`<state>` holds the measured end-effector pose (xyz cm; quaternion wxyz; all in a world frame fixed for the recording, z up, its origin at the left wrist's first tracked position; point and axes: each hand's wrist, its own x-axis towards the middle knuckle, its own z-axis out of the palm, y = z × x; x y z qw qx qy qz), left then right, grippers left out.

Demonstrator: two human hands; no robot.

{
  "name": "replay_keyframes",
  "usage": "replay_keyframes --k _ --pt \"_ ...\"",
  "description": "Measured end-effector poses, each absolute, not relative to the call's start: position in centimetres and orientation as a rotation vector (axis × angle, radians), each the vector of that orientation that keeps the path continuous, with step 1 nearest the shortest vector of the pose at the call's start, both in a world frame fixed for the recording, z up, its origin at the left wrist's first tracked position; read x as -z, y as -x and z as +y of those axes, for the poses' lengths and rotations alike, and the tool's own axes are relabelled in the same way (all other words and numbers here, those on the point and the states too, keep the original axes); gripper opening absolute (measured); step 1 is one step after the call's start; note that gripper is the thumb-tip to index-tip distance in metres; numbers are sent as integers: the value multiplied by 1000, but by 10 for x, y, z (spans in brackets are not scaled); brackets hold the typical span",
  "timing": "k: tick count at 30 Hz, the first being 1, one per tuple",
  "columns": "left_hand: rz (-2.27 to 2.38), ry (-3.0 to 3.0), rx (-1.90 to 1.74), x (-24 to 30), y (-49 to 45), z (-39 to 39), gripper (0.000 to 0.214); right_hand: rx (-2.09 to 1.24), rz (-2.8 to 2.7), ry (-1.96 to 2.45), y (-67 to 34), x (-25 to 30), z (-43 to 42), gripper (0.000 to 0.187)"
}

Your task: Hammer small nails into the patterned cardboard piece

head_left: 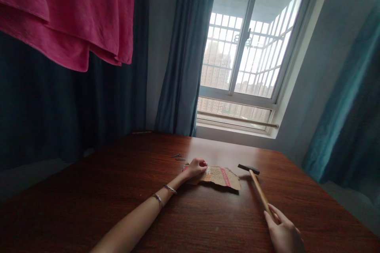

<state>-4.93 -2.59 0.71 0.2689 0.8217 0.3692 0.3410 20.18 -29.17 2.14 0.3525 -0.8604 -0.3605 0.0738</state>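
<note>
My right hand (283, 229) is wrapped round the wooden handle of a hammer (259, 191), whose dark head is raised a little over the table, to the right of a torn piece of cardboard (218, 178). The cardboard lies flat, dotted with many small holes and crossed by a pink stripe. My left hand (196, 170) rests at its left end with the fingers pinched together; what they hold, if anything, is too small to make out. Several dark nails (178, 157) lie loose just beyond that hand.
The brown wooden table (118, 189) reaches to the wall below a barred window (237, 55). A pink cloth (89, 16) hangs at upper left, in front of dark blue curtains (184, 55). Another curtain (341, 106) hangs on the right.
</note>
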Motion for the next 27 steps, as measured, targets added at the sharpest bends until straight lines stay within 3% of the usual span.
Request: replay_keyframes --k 16,27 --pt "964 -2194 -930 -9 50 -28 22 -150 -1088 2393 -204 -18 -291 46" --pt "966 -2207 -939 -8 50 -27 19 118 -1296 2382 -203 0 -293 40"
